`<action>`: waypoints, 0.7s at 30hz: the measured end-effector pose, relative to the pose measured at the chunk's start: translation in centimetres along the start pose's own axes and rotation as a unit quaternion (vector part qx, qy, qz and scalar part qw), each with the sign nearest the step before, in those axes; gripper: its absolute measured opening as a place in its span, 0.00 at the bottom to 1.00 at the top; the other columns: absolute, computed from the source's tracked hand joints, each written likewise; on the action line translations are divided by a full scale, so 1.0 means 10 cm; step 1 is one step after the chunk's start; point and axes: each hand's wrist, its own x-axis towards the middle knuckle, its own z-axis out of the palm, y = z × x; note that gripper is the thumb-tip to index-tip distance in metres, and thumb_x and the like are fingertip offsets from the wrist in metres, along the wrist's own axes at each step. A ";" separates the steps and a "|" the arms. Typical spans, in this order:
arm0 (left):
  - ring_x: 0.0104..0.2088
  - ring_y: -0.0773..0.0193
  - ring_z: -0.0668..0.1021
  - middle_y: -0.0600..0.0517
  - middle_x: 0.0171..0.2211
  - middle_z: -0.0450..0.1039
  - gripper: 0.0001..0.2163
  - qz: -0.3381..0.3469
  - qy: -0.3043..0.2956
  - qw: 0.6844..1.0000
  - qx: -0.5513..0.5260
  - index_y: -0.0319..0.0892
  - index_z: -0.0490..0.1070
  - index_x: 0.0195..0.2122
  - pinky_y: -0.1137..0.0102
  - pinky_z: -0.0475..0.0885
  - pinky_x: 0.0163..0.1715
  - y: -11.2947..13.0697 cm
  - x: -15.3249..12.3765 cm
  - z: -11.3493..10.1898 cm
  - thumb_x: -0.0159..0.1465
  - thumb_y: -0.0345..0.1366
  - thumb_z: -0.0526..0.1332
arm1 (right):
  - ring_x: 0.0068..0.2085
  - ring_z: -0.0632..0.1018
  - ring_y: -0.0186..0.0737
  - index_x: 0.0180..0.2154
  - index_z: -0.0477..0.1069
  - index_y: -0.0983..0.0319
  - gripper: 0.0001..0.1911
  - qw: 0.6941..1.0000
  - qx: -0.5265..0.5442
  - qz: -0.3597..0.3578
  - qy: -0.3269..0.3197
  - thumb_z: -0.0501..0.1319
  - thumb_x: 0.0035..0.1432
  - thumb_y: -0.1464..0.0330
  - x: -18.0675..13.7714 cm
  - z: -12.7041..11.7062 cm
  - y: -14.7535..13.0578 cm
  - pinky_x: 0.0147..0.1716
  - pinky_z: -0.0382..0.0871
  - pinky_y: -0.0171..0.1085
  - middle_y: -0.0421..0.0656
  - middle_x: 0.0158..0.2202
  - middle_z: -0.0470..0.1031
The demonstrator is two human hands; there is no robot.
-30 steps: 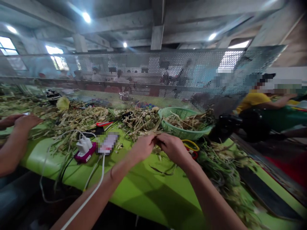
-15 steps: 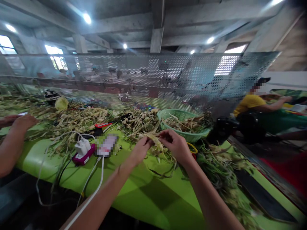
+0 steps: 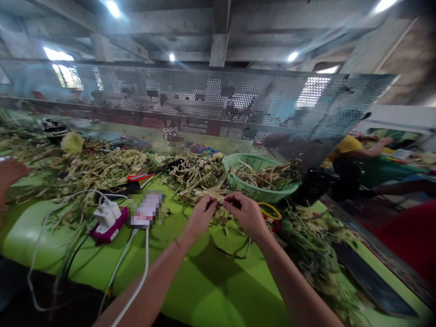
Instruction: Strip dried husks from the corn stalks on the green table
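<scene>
My left hand [image 3: 200, 217] and my right hand [image 3: 247, 215] are held close together over the green table [image 3: 225, 290], thumbs and fingertips pinched. Between them runs a small pale piece of dried plant [image 3: 220, 199], mostly covered by the fingers. Loose plant strands [image 3: 235, 254] lie on the tabletop below. Just beyond my hands is a heap of dry stalks and leaves [image 3: 199, 175]. A light green plastic basket [image 3: 250, 188] with more dried plant matter stands behind my right hand.
A purple power strip [image 3: 111, 231] with white plugs and a phone [image 3: 147, 210] on a white cable lie left. Red scissors-like handles [image 3: 139, 177] are behind them. Green strands [image 3: 313, 245] pile up right. Another person's hand [image 3: 12, 172] is at far left. A perforated metal screen [image 3: 204, 109] stands behind.
My hands have drawn closer together, and less of the pale plant piece shows between them. The view has turned slightly right, so the phone and power strip appear farther left.
</scene>
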 end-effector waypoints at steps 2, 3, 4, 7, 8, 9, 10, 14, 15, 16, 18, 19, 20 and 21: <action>0.29 0.68 0.63 0.55 0.27 0.63 0.07 -0.003 -0.010 1.000 -0.005 0.40 0.66 0.34 0.73 0.60 0.30 -0.01 -0.01 -0.01 0.64 0.37 0.54 | 0.29 0.72 0.38 0.32 0.72 0.61 0.10 1.000 0.002 -0.003 0.006 0.61 0.55 0.61 0.00 0.01 0.01 0.31 0.65 0.34 0.41 0.28 0.74; 0.28 0.68 0.63 0.55 0.27 0.63 0.07 -0.005 -0.013 1.000 -0.008 0.40 0.66 0.34 0.73 0.60 0.30 -0.01 -0.01 -0.01 0.64 0.37 0.54 | 0.30 0.72 0.38 0.33 0.72 0.61 0.09 1.000 0.005 -0.004 0.008 0.61 0.55 0.62 0.00 0.02 0.01 0.31 0.65 0.34 0.41 0.28 0.74; 0.28 0.68 0.63 0.55 0.27 0.63 0.07 -0.007 -0.015 1.000 -0.011 0.40 0.67 0.34 0.73 0.60 0.29 -0.01 -0.02 -0.01 0.64 0.37 0.54 | 0.30 0.72 0.38 0.33 0.72 0.61 0.09 1.000 0.009 -0.004 0.010 0.61 0.55 0.62 0.00 0.03 0.01 0.31 0.65 0.34 0.41 0.29 0.74; 0.27 0.69 0.63 0.55 0.26 0.63 0.07 -0.011 -0.022 0.999 -0.020 0.40 0.67 0.34 0.73 0.59 0.28 -0.03 -0.03 -0.01 0.64 0.37 0.54 | 0.30 0.72 0.38 0.32 0.72 0.61 0.08 1.000 0.014 -0.001 0.011 0.61 0.56 0.63 -0.01 0.04 0.01 0.31 0.65 0.34 0.41 0.28 0.74; 0.27 0.69 0.64 0.55 0.26 0.63 0.07 -0.013 -0.026 0.999 -0.025 0.40 0.67 0.35 0.73 0.60 0.28 -0.03 -0.03 -0.01 0.64 0.37 0.54 | 0.30 0.72 0.37 0.32 0.73 0.61 0.08 1.000 0.015 0.000 0.011 0.60 0.56 0.63 -0.01 0.04 0.01 0.31 0.65 0.34 0.41 0.28 0.74; 0.26 0.69 0.64 0.56 0.25 0.63 0.07 -0.014 -0.029 0.999 -0.031 0.40 0.67 0.35 0.73 0.60 0.28 -0.03 -0.03 -0.01 0.64 0.37 0.54 | 0.30 0.72 0.37 0.32 0.73 0.62 0.08 1.000 0.016 0.000 0.011 0.61 0.56 0.63 -0.01 0.05 0.00 0.31 0.65 0.34 0.41 0.28 0.74; 0.26 0.70 0.64 0.55 0.26 0.63 0.07 -0.016 -0.033 0.999 -0.036 0.40 0.67 0.35 0.74 0.60 0.28 -0.03 -0.03 -0.02 0.64 0.37 0.54 | 0.30 0.72 0.37 0.31 0.73 0.62 0.08 1.000 0.019 0.001 0.011 0.61 0.56 0.63 -0.01 0.05 0.00 0.31 0.65 0.34 0.41 0.28 0.74; 0.25 0.70 0.65 0.55 0.26 0.64 0.07 -0.021 -0.036 0.998 -0.043 0.40 0.67 0.36 0.74 0.61 0.27 -0.02 -0.04 -0.04 0.64 0.37 0.54 | 0.30 0.71 0.37 0.33 0.73 0.62 0.10 0.999 0.046 0.016 0.011 0.62 0.54 0.62 0.01 0.07 0.01 0.31 0.65 0.35 0.42 0.29 0.74; 0.25 0.70 0.65 0.56 0.25 0.64 0.07 -0.020 -0.037 0.998 -0.045 0.40 0.68 0.36 0.74 0.61 0.27 -0.01 -0.04 -0.05 0.64 0.38 0.54 | 0.30 0.72 0.38 0.35 0.73 0.62 0.11 0.998 0.057 0.022 0.008 0.63 0.54 0.62 0.01 0.07 0.01 0.31 0.65 0.35 0.42 0.29 0.74; 0.25 0.70 0.65 0.56 0.25 0.64 0.07 -0.016 -0.038 0.998 -0.047 0.40 0.68 0.36 0.74 0.61 0.27 -0.01 -0.05 -0.05 0.64 0.38 0.54 | 0.30 0.72 0.38 0.36 0.74 0.62 0.12 0.997 0.069 0.027 0.004 0.63 0.53 0.61 0.01 0.07 0.01 0.31 0.66 0.35 0.43 0.30 0.75; 0.25 0.70 0.65 0.56 0.25 0.63 0.07 -0.013 -0.040 0.998 -0.051 0.40 0.67 0.36 0.74 0.61 0.27 -0.01 -0.06 -0.06 0.63 0.38 0.54 | 0.30 0.72 0.38 0.37 0.74 0.62 0.14 0.995 0.092 0.040 -0.004 0.64 0.50 0.60 0.02 0.07 0.01 0.31 0.66 0.35 0.43 0.30 0.75; 0.25 0.70 0.64 0.56 0.25 0.63 0.07 -0.018 -0.043 0.998 -0.052 0.40 0.67 0.35 0.75 0.61 0.26 -0.01 -0.07 -0.06 0.63 0.38 0.54 | 0.31 0.72 0.38 0.37 0.74 0.62 0.15 0.993 0.104 0.048 -0.006 0.65 0.50 0.60 0.02 0.07 0.01 0.31 0.66 0.36 0.43 0.30 0.74; 0.24 0.71 0.64 0.56 0.24 0.62 0.07 -0.028 -0.048 0.997 -0.054 0.40 0.66 0.35 0.75 0.60 0.26 -0.01 -0.07 -0.06 0.63 0.38 0.54 | 0.31 0.72 0.38 0.36 0.74 0.63 0.15 0.992 0.116 0.056 -0.008 0.65 0.49 0.60 0.02 0.07 0.00 0.31 0.67 0.36 0.42 0.30 0.74; 0.23 0.71 0.63 0.57 0.24 0.61 0.07 -0.039 -0.054 0.996 -0.056 0.41 0.66 0.35 0.75 0.60 0.24 -0.01 -0.08 -0.05 0.64 0.38 0.54 | 0.31 0.72 0.38 0.36 0.74 0.63 0.15 0.990 0.128 0.064 -0.012 0.66 0.49 0.59 0.02 0.07 -0.01 0.31 0.67 0.36 0.42 0.30 0.74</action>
